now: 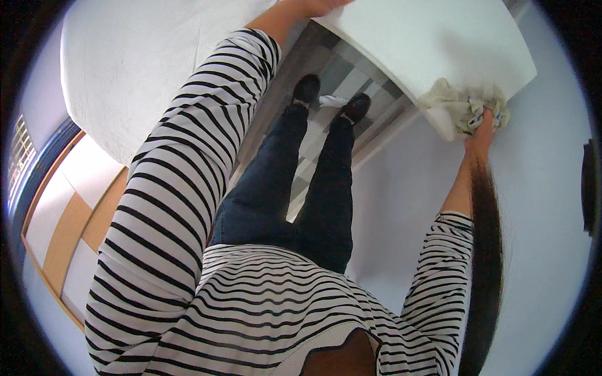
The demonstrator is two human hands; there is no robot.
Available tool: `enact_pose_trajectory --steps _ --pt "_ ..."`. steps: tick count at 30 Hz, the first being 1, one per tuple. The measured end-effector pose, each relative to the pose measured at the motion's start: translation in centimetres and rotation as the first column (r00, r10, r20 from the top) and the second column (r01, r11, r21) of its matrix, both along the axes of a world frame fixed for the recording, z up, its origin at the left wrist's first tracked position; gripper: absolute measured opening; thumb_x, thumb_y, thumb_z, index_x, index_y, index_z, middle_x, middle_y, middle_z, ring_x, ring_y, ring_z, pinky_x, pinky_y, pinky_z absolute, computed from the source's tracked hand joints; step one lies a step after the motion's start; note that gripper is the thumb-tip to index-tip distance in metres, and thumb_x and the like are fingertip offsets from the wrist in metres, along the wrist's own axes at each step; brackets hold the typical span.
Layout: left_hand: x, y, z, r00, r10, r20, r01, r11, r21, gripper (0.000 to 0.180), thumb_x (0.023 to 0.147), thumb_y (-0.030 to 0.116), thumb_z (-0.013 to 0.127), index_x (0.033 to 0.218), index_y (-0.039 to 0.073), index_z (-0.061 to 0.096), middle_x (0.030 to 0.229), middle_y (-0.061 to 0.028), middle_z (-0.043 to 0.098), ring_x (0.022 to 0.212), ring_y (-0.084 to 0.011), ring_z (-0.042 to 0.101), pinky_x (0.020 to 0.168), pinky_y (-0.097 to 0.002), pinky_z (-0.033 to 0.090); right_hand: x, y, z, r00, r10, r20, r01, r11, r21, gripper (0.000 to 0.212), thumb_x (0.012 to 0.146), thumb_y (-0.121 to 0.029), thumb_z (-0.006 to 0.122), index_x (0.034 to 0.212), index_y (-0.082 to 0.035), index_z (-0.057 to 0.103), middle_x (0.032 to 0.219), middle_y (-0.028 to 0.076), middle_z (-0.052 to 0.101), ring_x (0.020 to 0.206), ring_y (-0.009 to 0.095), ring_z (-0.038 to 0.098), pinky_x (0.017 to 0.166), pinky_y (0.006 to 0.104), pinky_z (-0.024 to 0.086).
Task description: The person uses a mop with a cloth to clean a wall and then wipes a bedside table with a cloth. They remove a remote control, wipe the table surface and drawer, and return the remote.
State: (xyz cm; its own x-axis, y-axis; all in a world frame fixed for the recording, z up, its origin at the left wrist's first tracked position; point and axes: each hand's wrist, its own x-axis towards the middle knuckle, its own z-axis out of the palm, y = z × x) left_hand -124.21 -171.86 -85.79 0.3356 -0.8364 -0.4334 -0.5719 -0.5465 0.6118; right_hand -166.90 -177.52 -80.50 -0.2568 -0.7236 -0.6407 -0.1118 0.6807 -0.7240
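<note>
My right hand (pixel 483 128) is closed round a crumpled pale green and beige cloth (pixel 461 109). The cloth presses on the corner of a smooth white top (pixel 433 41) and hangs partly over its edge; it is a little smeared by motion. At the upper edge of the view, my left hand (pixel 320 6) rests on the near left part of the same white top. Its fingers look stretched out, though the picture cuts part of them off. Nothing shows in that hand.
A bed with a white sheet (pixel 144 69) stands at the left, its wood and cream headboard (pixel 75 219) behind it. A pale wall (pixel 407 207) rises close on the right. Between bed and white top, my feet stand on a grey patterned floor (pixel 342 66) near a small white thing (pixel 332 101).
</note>
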Motion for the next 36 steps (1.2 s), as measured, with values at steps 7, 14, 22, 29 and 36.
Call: enact_pose_trajectory --steps 7,14,22,29,36 --pt "-1.6 1.4 2.0 1.000 0.007 -0.002 -0.007 0.997 0.075 0.092 0.074 0.048 0.070 0.130 -0.012 0.028 0.127 -0.0335 0.043 0.119 -0.0418 0.045 0.099 -0.0435 0.038 -2.6 2.9 -0.6 0.991 -0.132 0.003 0.132 0.991 -0.035 0.052 0.080 -0.034 0.064 0.124 -0.009 0.050 0.114 0.008 0.056 0.099 0.024 0.058 0.081 0.0408 0.050" --pt "1.3 3.7 3.9 0.999 -0.021 0.034 0.018 0.996 0.084 0.102 0.064 0.065 0.070 0.124 -0.011 0.038 0.120 -0.0288 0.051 0.113 -0.0390 0.052 0.095 -0.0421 0.042 -1.6 3.5 2.1 0.988 -0.153 0.023 0.148 0.978 0.144 0.052 0.082 -0.042 0.060 0.123 -0.010 0.051 0.114 0.007 0.058 0.102 0.027 0.057 0.083 0.0446 0.049" --pt "2.4 5.4 6.9 0.997 0.074 -0.014 -0.073 0.996 0.058 0.096 0.062 0.063 0.073 0.119 -0.010 0.045 0.112 -0.0278 0.056 0.105 -0.0383 0.057 0.090 -0.0405 0.046 -1.4 4.0 4.4 0.985 0.169 0.044 -0.172 0.982 0.081 0.058 0.077 -0.042 0.063 0.126 -0.012 0.049 0.110 0.005 0.059 0.092 0.023 0.060 0.068 0.0406 0.052" --pt "1.5 6.9 8.6 0.992 0.106 -0.072 -0.097 0.988 0.121 0.098 0.067 0.054 0.073 0.128 -0.011 0.033 0.123 -0.0303 0.049 0.115 -0.0400 0.049 0.096 -0.0416 0.041 0.0 5.0 6.3 0.976 0.177 0.127 -0.189 0.977 0.096 0.064 0.077 -0.043 0.064 0.129 -0.009 0.046 0.117 0.008 0.055 0.099 0.026 0.057 0.075 0.0435 0.050" --pt "3.8 9.9 11.0 0.983 0.139 0.122 -0.142 0.990 0.013 0.094 0.059 0.062 0.075 0.114 -0.010 0.052 0.110 -0.0278 0.058 0.104 -0.0374 0.058 0.089 -0.0393 0.046 2.5 5.5 7.8 0.995 0.087 -0.058 -0.079 0.989 0.128 0.064 0.078 -0.049 0.059 0.124 -0.007 0.050 0.116 0.009 0.056 0.102 0.025 0.056 0.079 0.0412 0.048"
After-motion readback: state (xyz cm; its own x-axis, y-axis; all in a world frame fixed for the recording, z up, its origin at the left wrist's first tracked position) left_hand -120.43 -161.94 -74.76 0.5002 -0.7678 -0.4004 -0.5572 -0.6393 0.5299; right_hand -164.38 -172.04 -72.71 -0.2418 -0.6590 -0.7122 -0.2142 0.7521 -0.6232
